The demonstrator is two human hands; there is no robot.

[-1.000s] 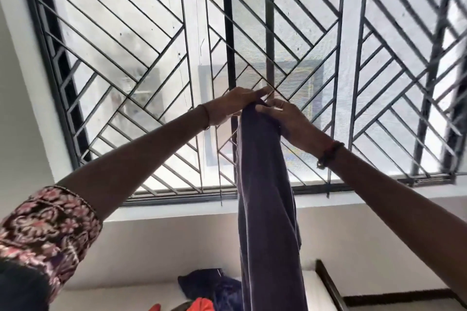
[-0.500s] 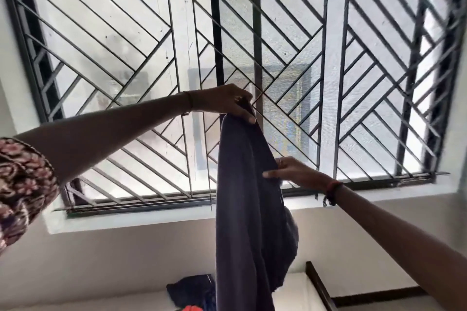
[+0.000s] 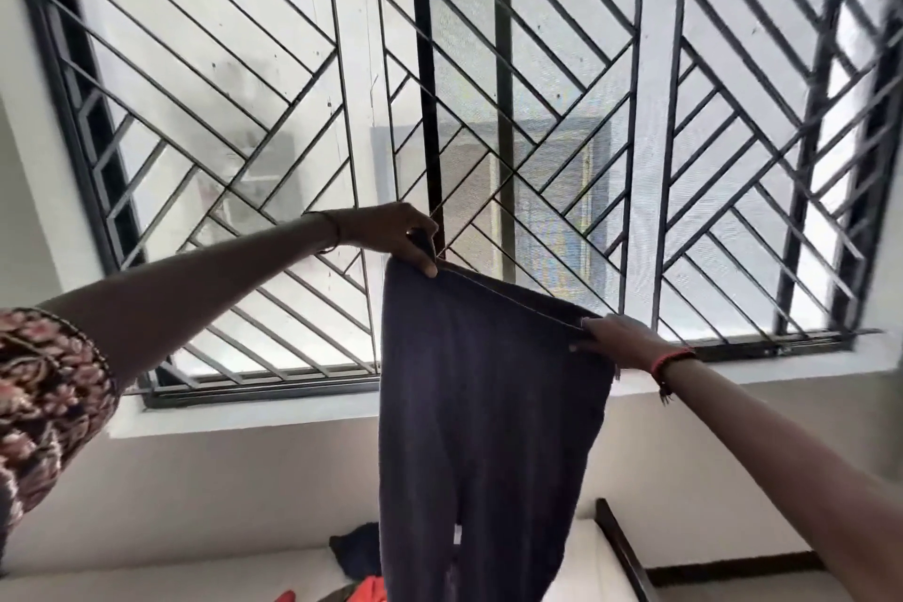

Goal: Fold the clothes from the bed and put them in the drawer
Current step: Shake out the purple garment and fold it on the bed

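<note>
A dark purple-grey garment (image 3: pixel 483 430) hangs in the air in front of the window, its top edge stretched out between my hands. My left hand (image 3: pixel 396 235) pinches the upper left corner, held high. Lower and to the right, my right hand (image 3: pixel 618 340) grips the other end of that edge. The cloth falls below the bottom of the view, so its lower end is hidden. The drawer is not in view.
A barred window (image 3: pixel 464 112) fills the upper view above a white sill (image 3: pixel 293 411). At the bottom lies the white bed (image 3: pixel 171 577) with a dark garment (image 3: pixel 356 552) and an orange-red one (image 3: pixel 369 591). A dark wooden bed frame (image 3: pixel 620 547) runs at lower right.
My right hand slid down from the top of the garment and out to the right, spreading the top edge wide. My left hand kept its hold on the upper corner.
</note>
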